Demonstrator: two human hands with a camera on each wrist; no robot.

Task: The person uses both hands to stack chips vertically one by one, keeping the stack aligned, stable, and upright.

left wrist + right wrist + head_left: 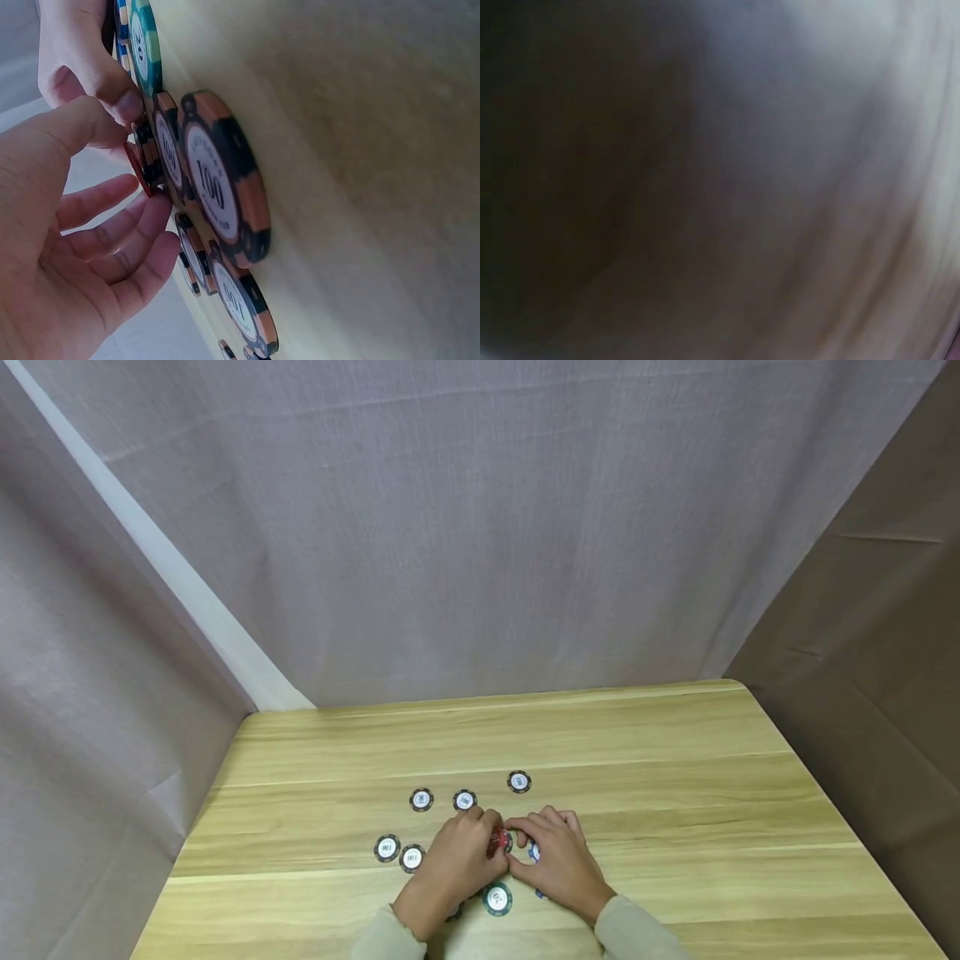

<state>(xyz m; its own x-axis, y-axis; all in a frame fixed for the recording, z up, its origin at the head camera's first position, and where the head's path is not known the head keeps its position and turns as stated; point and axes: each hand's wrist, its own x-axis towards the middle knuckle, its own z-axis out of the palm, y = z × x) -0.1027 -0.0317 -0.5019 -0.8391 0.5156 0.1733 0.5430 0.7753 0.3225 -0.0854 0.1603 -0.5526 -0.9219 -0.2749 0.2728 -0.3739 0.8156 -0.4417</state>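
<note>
Over the near middle of the table, my two hands meet at a red poker chip [496, 839]. My left hand [459, 852] pinches it between thumb and fingers; in the left wrist view the red chip [137, 169] stands tilted against black-and-orange chips [150, 150]. From the other side, my right hand [558, 858] holds its thumb and forefinger at the chips' edge. Part of a blue chip [534, 852] shows beneath the right hand. A green chip [497, 899] marked 20 lies just nearer than the hands. The right wrist view is dark and blurred.
Several black-and-orange 100 chips lie flat around the left hand, including a pair [387, 848] to its left and one [519, 782] beyond the hands. The wooden table [720, 793] is bordered by grey curtains [480, 543] at the back and left.
</note>
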